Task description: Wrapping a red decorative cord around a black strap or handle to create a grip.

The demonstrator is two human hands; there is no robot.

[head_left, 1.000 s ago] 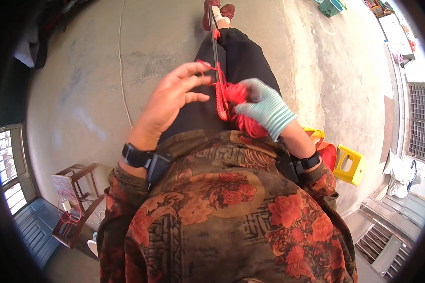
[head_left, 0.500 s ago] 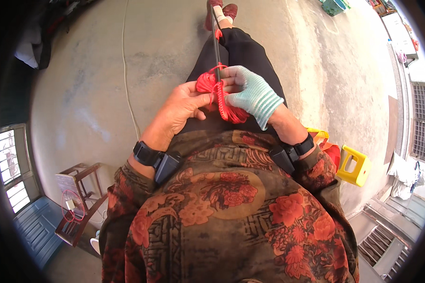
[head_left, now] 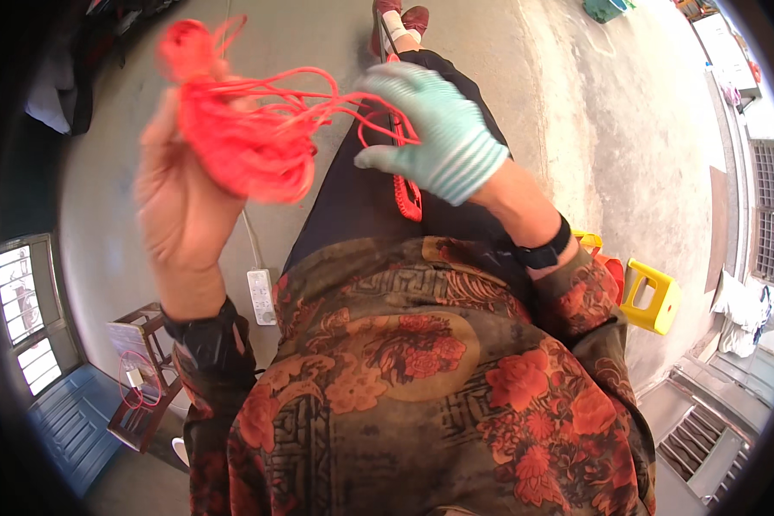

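Observation:
Raised at the left, my bare left hand (head_left: 185, 202) is closed around a loose bundle of red cord (head_left: 249, 146), slightly blurred by motion. Several strands run from the bundle across to my right hand (head_left: 439, 129), which wears a pale green striped glove. Its thumb and fingers are spread apart, with the strands passing beside the palm. Below this hand, a red braided piece (head_left: 408, 202) lies over my dark trousers, along a thin dark rod that runs up between my legs toward my feet. The glove hides part of the rod and the braid.
A yellow plastic stool (head_left: 652, 297) stands on the floor at my right. To the left are a wooden stool (head_left: 146, 378) with a pink cable on it and a white power strip (head_left: 261, 297). A green container (head_left: 606, 9) sits far off at the upper right.
My left hand has swung up and left, carrying the red cord bundle away from the braid and drawing strands out. My right hand has opened and come off the braid.

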